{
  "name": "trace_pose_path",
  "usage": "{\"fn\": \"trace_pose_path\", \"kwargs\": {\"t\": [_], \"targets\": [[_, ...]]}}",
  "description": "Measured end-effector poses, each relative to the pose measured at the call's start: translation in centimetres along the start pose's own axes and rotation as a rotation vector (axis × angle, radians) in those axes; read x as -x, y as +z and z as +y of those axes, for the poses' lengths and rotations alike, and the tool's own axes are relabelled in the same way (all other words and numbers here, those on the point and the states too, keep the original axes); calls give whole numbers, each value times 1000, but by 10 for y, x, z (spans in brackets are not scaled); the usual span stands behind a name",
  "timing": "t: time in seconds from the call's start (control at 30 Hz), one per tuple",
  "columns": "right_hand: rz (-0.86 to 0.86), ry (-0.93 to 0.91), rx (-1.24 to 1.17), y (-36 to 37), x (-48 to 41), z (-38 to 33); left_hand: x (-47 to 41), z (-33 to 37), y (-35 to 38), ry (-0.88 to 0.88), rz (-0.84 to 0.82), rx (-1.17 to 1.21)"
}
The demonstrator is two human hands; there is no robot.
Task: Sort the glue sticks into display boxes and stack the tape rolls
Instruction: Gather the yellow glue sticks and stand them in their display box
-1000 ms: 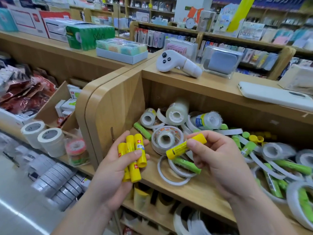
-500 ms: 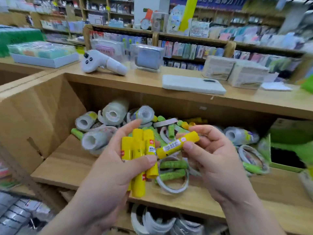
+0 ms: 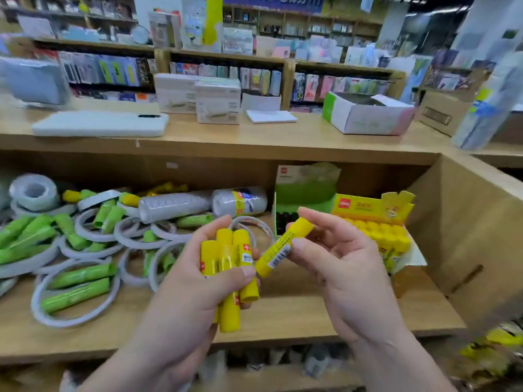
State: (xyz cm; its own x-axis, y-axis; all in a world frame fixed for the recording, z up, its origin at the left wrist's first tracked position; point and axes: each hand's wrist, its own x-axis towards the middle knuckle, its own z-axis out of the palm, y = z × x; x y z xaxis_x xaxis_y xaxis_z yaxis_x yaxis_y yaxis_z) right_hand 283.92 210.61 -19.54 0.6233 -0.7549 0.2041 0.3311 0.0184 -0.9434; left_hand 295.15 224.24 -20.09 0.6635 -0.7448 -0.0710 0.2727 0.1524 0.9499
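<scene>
Sorting step, yellow sticks. Left hand [image 3: 195,281] grip wraps a bundle of yellow glue sticks [image 3: 229,267]; right hand [image 3: 336,264] pinches a single stick [image 3: 283,247]. Next, likely: carry right to the yellow display box [image 3: 373,207] on the shelf [image 3: 283,315], slot upright.

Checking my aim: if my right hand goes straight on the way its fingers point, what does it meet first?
The right hand would likely meet the green display box, left of the yellow display box; depth unclear.
</scene>
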Motion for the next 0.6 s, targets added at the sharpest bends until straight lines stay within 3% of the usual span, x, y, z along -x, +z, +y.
{"fn": "trace_pose_path", "kwargs": {"t": [0.13,0.33,0.6], "targets": [[94,-61,94,-45,4,-10,-3,-18,42,-11,-36,-19],[99,-108,222,-113,-8,-35,-20,-50,79,-24,-5,-75],[-71,-137,627,-146,-34,-48,-56,-81,92,-49,-11,-72]]}}
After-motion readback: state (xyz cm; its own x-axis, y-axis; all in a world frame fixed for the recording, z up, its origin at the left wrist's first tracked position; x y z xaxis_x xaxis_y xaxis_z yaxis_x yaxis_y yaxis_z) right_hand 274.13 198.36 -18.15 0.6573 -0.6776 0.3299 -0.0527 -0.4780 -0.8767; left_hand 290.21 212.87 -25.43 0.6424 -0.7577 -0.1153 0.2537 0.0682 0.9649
